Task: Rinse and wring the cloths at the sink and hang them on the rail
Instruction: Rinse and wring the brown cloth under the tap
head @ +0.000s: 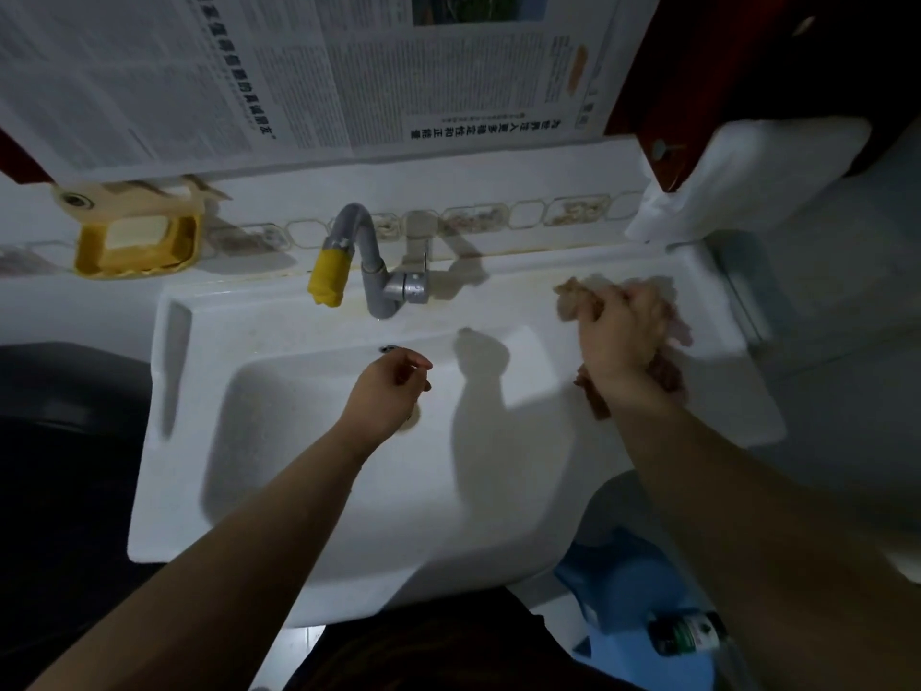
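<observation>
Cloth (573, 304), brownish and bunched, lies on the right ledge of the sink (309, 491), under and around the person's right hand; part of it shows beyond the fingers and part below the wrist.

Left to right: a yellow soap dish (134, 246) with a pale bar is fixed to the wall above the sink's left corner. Beside it the grey tap (379, 271), with a yellow nozzle (328, 276) on its spout, curves over the basin; no stream of water can be made out. Below the tap, the left hand (388, 391) hangs over the drain with fingers loosely curled, holding nothing. The right hand (620, 336) has its fingers curled round the cloth, gripping it against the ledge. At the far right a white towel (747, 177) hangs above the sink's corner; the rail itself cannot be identified. Near the floor on the right stand a blue tub (628, 581) and a dark bottle (688, 633). Newspaper (299, 67) covers the wall above.

Judged stage: the cloth is being gathered for rinsing or wringing; nothing brown hangs up yet.

Risks: the cloth sits close to the ledge's outer edge, so a loose end could slide off towards the tub. Gripped by one hand only, it would wring poorly and drip once hung. Wrung over the ledge instead of the basin, it would shed water to the floor.
</observation>
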